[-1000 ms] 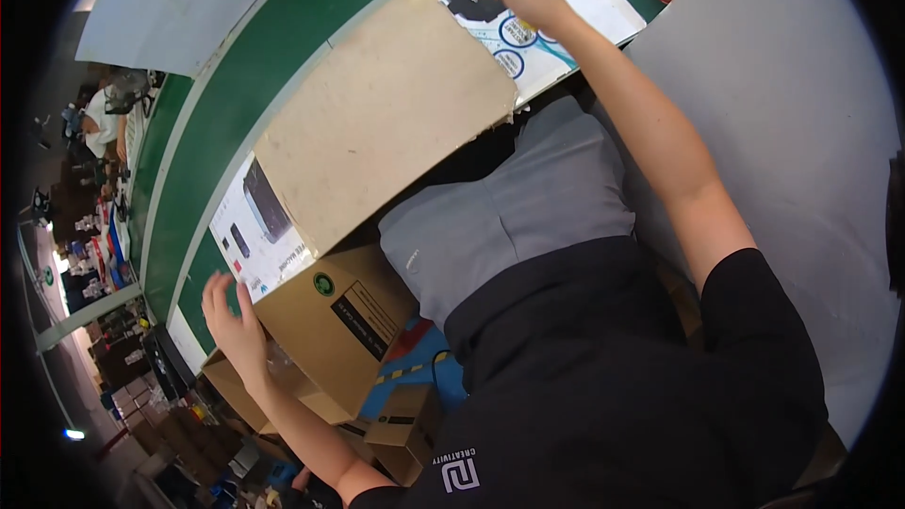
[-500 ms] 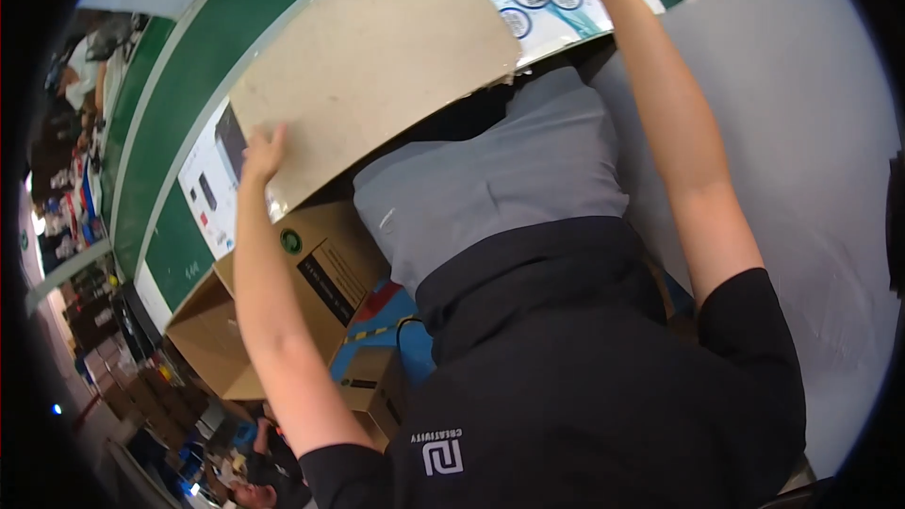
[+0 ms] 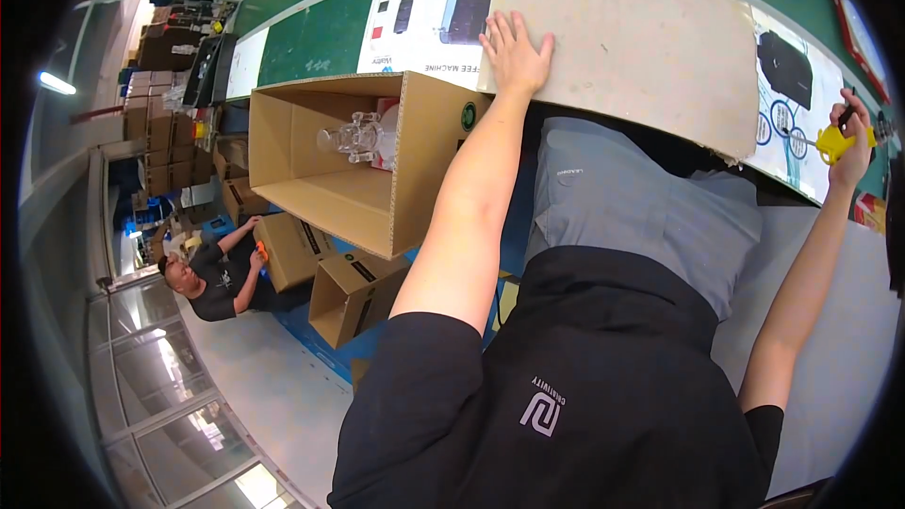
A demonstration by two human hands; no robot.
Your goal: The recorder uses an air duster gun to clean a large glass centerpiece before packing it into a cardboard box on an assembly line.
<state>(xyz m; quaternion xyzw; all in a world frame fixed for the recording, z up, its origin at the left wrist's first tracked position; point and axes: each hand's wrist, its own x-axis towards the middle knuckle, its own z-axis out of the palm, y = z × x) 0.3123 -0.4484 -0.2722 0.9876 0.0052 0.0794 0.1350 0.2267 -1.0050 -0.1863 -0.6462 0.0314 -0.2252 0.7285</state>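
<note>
My left hand (image 3: 517, 61) lies with fingers spread on the left end of a plain beige cardboard sheet (image 3: 627, 47). The sheet rests along the bench edge over white printed cardboard (image 3: 415, 24), which shows at both ends. At the far right, my right hand (image 3: 853, 155) is closed round a yellow-handled tool (image 3: 831, 143) with a thin metal shaft pointing left. The tool's exact kind is unclear. It is held above the right end of the printed cardboard, near a dark machine picture.
Left of me, an open cardboard box (image 3: 325, 179) contains a clear plastic piece (image 3: 363, 139). Beyond it, a person (image 3: 231, 278) handles another carton (image 3: 290, 250). A smaller open box (image 3: 353, 297) stands below. The green bench top (image 3: 316, 47) runs behind, with a red-edged item (image 3: 856, 38) at right.
The view has swung left, bringing the open box and the other person further in. My left hand remains on the sheet's left end; my right hand still holds the yellow-handled tool.
</note>
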